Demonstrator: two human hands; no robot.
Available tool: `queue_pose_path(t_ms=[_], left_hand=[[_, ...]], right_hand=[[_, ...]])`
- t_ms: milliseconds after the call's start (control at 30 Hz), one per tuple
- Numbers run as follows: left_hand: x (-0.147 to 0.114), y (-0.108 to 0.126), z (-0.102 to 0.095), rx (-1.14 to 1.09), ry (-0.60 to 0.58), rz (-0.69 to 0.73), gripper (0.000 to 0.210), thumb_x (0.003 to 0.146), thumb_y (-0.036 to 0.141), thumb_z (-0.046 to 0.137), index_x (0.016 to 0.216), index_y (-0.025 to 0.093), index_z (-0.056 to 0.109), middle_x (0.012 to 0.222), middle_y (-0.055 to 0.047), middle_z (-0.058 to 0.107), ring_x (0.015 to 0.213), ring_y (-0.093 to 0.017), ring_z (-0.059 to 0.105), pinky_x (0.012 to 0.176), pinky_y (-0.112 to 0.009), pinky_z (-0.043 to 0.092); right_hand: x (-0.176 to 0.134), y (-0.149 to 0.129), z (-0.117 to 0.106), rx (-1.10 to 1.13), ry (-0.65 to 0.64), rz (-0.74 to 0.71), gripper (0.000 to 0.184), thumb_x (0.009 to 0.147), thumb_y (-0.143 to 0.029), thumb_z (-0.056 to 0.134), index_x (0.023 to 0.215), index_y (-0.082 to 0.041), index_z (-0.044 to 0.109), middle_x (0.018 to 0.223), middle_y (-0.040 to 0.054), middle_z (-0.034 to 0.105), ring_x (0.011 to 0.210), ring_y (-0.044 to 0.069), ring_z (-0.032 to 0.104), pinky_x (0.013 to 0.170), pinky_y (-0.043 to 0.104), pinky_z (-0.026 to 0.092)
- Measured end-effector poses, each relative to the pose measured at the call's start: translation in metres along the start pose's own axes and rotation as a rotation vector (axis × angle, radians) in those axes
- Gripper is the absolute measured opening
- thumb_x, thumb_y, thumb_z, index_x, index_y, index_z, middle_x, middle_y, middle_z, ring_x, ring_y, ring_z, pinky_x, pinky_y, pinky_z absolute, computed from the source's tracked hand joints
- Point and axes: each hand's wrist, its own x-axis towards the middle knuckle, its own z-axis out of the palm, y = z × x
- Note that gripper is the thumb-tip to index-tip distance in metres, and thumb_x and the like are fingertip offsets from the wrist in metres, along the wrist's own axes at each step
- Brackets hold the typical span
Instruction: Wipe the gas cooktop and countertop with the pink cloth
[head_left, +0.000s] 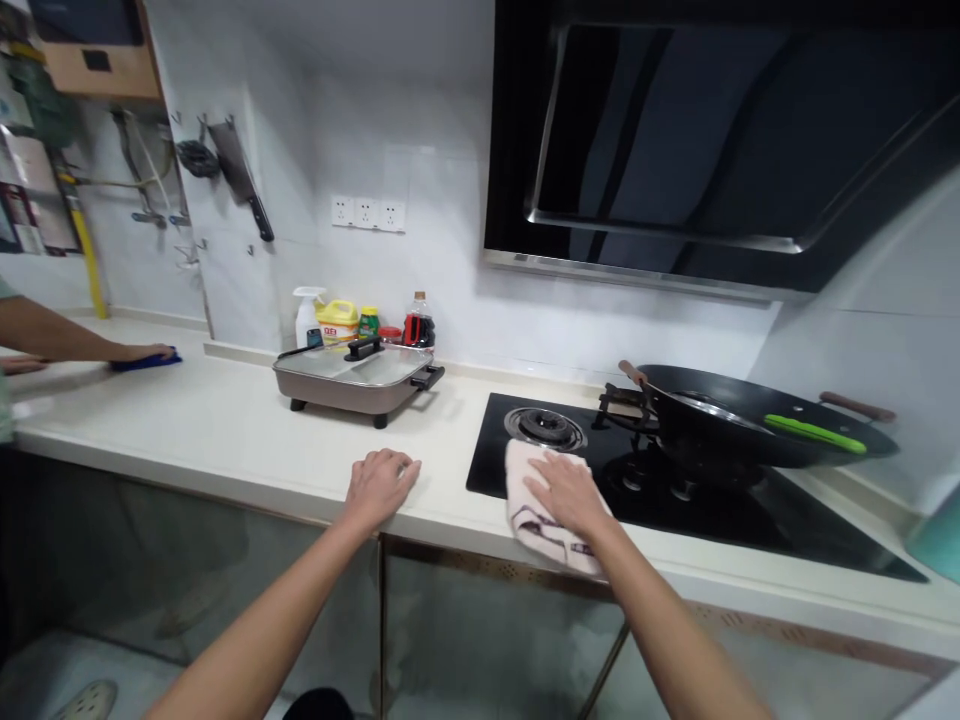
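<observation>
My left hand point(381, 487) rests on the white countertop near its front edge, fingers loosely bent, thumb apart, nothing in it. Under my right hand point(571, 490) lies a folded pale pink towel point(534, 522) with dark trim. The fingers are spread flat on top of it, pressing it down. This towel covers the front left corner of the black glass gas stove point(750, 520) and hangs slightly over the counter edge. Just behind it is the left burner point(545, 427). A large black wok point(720, 420) with wooden handles sits on the right burner, a bright green-handled utensil point(814, 433) in it.
An electric pan point(337, 392) with a glass lid stands left on the countertop point(217, 410), with several bottles behind it. At far left, another person's hand point(146, 352) is on a blue cloth point(150, 360). A cleaver point(238, 175) hangs on the wall. The range hood point(675, 150) overhangs the stove.
</observation>
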Motion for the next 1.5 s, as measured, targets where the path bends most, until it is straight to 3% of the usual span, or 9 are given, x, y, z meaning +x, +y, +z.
queue_pose_path(t_ms=[167,367,600,767,900,1000,1100,1333,1500], left_hand=[[-0.001,0.004,0.0,-0.008,0.028,-0.014,0.041,0.096,0.054,0.049,0.1,0.024,0.077,0.118,-0.01,0.075,0.119,-0.031,0.06,0.105,-0.046,0.039],[0.0,0.009,-0.006,-0.084,-0.001,-0.06,0.049,0.095,0.061,0.046,0.103,0.026,0.078,0.125,-0.01,0.074,0.125,-0.033,0.058,0.109,-0.049,0.038],[0.006,0.014,-0.01,-0.01,-0.054,-0.064,0.056,0.093,0.065,0.041,0.104,0.025,0.078,0.128,-0.012,0.073,0.128,-0.036,0.058,0.109,-0.053,0.038],[0.008,0.011,-0.008,0.044,-0.058,-0.069,0.055,0.092,0.064,0.041,0.105,0.026,0.078,0.13,-0.011,0.072,0.129,-0.037,0.057,0.109,-0.054,0.039],[0.008,0.009,-0.008,0.068,-0.049,-0.06,0.054,0.092,0.063,0.04,0.103,0.026,0.077,0.129,-0.011,0.073,0.127,-0.036,0.058,0.107,-0.053,0.04],[0.008,0.009,-0.009,0.068,-0.053,-0.056,0.054,0.093,0.062,0.039,0.104,0.025,0.077,0.13,-0.011,0.073,0.127,-0.036,0.058,0.107,-0.052,0.04],[0.008,0.009,-0.01,0.064,-0.064,-0.048,0.055,0.094,0.061,0.039,0.104,0.024,0.077,0.131,-0.012,0.072,0.126,-0.035,0.058,0.107,-0.051,0.04],[0.007,0.012,-0.011,0.053,-0.054,-0.047,0.051,0.092,0.058,0.041,0.104,0.024,0.077,0.129,-0.011,0.073,0.124,-0.035,0.059,0.106,-0.048,0.041],[0.006,0.011,-0.009,0.069,-0.052,-0.042,0.052,0.093,0.057,0.04,0.104,0.023,0.078,0.129,-0.011,0.073,0.124,-0.035,0.06,0.105,-0.047,0.042]], right_hand=[[0.013,0.057,-0.018,-0.079,-0.021,0.221,0.069,0.105,-0.06,0.028,0.164,-0.024,0.038,0.172,0.0146,0.029,0.158,0.034,0.027,0.126,0.056,0.018],[0.009,0.039,-0.012,-0.072,-0.024,0.254,0.081,0.101,-0.073,0.024,0.164,-0.023,0.037,0.174,0.0164,0.024,0.159,0.042,0.021,0.125,0.063,0.014],[-0.016,-0.032,-0.003,0.076,-0.045,-0.055,0.098,0.089,-0.088,0.041,0.165,-0.027,0.034,0.176,0.014,0.016,0.162,0.043,0.005,0.125,0.066,-0.002],[-0.009,-0.084,-0.003,0.187,-0.024,-0.302,0.056,0.102,-0.052,0.045,0.154,-0.032,0.05,0.172,0.0066,0.033,0.159,0.036,0.021,0.126,0.065,0.005],[-0.022,-0.09,0.006,0.235,0.104,-0.591,0.035,0.097,-0.035,0.054,0.129,-0.028,0.066,0.147,0.0054,0.06,0.141,0.026,0.043,0.121,0.049,0.025],[-0.045,-0.065,0.012,0.193,0.231,-0.609,0.033,0.089,-0.04,0.065,0.119,-0.025,0.067,0.123,0.0066,0.066,0.119,0.026,0.051,0.106,0.043,0.035],[-0.069,-0.022,0.008,0.132,0.314,-0.422,0.029,0.091,-0.045,0.064,0.111,-0.023,0.066,0.117,0.0076,0.064,0.111,0.026,0.05,0.102,0.043,0.035],[-0.099,0.105,-0.014,0.048,0.287,0.051,0.045,0.096,-0.055,0.051,0.125,-0.024,0.066,0.133,0.0113,0.064,0.123,0.03,0.052,0.106,0.044,0.037],[-0.116,0.199,-0.021,-0.05,0.288,0.365,0.057,0.098,-0.057,0.039,0.14,-0.025,0.059,0.149,0.0124,0.058,0.138,0.034,0.049,0.114,0.055,0.033]])
